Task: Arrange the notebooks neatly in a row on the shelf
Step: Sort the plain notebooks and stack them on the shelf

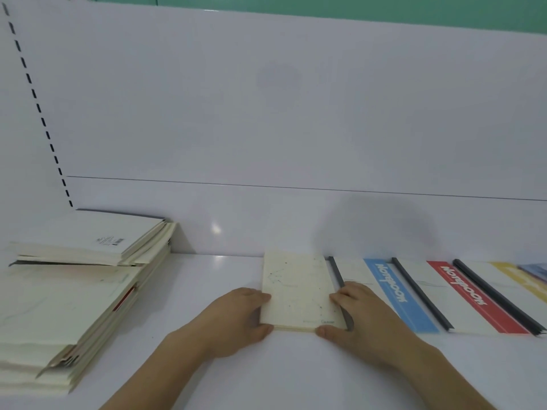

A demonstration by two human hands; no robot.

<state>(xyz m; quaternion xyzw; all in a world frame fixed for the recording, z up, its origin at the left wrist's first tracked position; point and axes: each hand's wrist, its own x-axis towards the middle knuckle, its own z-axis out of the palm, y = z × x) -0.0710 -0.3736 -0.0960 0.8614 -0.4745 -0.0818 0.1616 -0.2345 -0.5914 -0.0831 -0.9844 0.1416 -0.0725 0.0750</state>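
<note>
A cream notebook [299, 290] with faint speckles lies flat on the white shelf [207, 291]. My left hand [239, 318] grips its left edge, thumb at the front corner. My right hand [358, 315] grips its right edge, covering part of a black spine. To its right lie overlapping notebooks in a row: one with a blue stripe [396, 294], one with a red stripe [467, 294], one with a yellow stripe [515, 276]. A messy pile of cream notebooks [74, 294] sits at the left.
The shelf's white back panel [266, 113] rises behind. A slotted upright [35, 96] runs down the far left. Bare shelf surface lies between the pile and the held notebook. A bluish item [535, 269] shows at the right edge.
</note>
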